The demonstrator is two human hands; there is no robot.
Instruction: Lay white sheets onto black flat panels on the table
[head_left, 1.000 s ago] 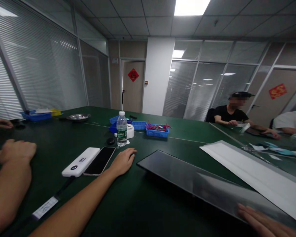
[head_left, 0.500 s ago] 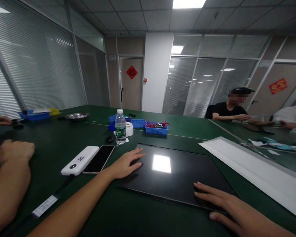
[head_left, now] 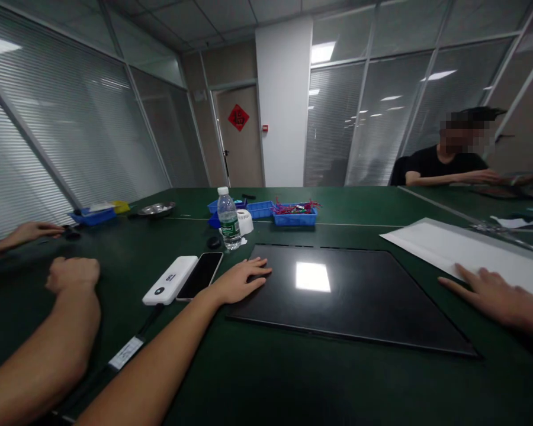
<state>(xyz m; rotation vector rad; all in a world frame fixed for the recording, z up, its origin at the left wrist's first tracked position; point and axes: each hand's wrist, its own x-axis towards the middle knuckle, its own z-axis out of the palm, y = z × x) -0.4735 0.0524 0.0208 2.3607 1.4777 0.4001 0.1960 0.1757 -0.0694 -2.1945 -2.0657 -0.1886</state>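
Observation:
A flat black panel (head_left: 346,302) lies on the green table (head_left: 266,384), with a ceiling light mirrored in it. My left hand (head_left: 242,280) rests on the panel's left edge, fingers spread. To the right of the panel, my right hand (head_left: 493,294) is over the near edge of a long white sheet (head_left: 453,242), its fingers apart and nothing in them; whether it touches the sheet I cannot tell. A phone (head_left: 201,276) and a white power bank (head_left: 170,280) lie side by side left of my left hand.
Behind the panel stand a water bottle (head_left: 228,219) and a blue tray (head_left: 295,215) of red wires. A metal dish (head_left: 157,210) is farther left. Another person's arm (head_left: 73,313) reaches in at the left; a person in black (head_left: 453,163) sits across at the right.
My right hand has left the black panel and moved right to the white sheet. My left hand remains on the panel. The view has turned to the right and down slightly.

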